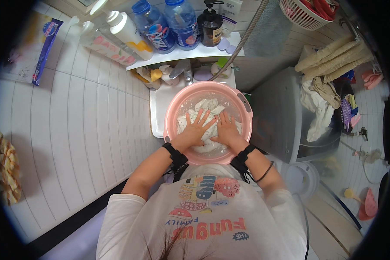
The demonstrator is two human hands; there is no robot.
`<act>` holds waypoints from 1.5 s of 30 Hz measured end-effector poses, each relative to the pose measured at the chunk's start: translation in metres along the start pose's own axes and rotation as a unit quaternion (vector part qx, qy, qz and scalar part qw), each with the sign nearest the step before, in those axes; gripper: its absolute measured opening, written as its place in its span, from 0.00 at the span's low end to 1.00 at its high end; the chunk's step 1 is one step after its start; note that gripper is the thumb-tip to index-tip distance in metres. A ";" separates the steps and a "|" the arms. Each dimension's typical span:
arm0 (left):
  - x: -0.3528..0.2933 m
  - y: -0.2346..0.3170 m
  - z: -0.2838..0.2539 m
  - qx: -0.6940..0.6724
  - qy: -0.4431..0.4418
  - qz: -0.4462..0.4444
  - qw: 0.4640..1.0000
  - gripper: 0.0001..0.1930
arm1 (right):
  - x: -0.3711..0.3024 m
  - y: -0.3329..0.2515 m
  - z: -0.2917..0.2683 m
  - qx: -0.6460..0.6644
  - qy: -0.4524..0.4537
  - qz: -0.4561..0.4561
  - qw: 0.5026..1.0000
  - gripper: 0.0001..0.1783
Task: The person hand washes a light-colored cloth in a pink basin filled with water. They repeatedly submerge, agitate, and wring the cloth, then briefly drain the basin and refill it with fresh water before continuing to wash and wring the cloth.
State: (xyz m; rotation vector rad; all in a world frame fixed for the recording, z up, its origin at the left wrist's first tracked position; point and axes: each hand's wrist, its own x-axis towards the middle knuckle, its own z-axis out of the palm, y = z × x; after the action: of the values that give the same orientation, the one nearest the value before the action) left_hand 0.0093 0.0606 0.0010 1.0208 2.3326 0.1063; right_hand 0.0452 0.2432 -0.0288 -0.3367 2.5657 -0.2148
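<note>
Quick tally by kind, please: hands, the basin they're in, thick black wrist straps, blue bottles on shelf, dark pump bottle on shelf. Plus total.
Left hand: 1
Right hand: 1
Pink basin: 1
Black wrist straps: 2
Blue bottles: 2
Dark pump bottle: 1
Total: 8

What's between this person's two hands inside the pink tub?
The head view shows wet-looking white cloth in the gap between the left hand and the right hand, inside the pink tub.
</note>
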 end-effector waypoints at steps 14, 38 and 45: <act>0.068 -0.038 0.024 -0.018 -0.178 -0.053 0.982 0.21 | 0.055 0.024 0.009 -0.010 -0.162 -0.024 0.986 0.32; 0.061 -0.043 0.019 0.077 -0.115 -0.043 0.989 0.13 | 0.059 0.019 0.010 0.107 -0.174 -0.021 0.979 0.31; 0.032 -0.058 -0.022 -0.197 0.089 -0.038 0.976 0.29 | 0.029 -0.008 0.001 0.151 0.159 -0.014 0.976 0.60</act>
State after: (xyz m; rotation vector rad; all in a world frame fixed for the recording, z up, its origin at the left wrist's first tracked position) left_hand -0.0575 0.0456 -0.0135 0.7472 2.3727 0.6282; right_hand 0.0234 0.2275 -0.0417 -0.2387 2.7823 -0.7127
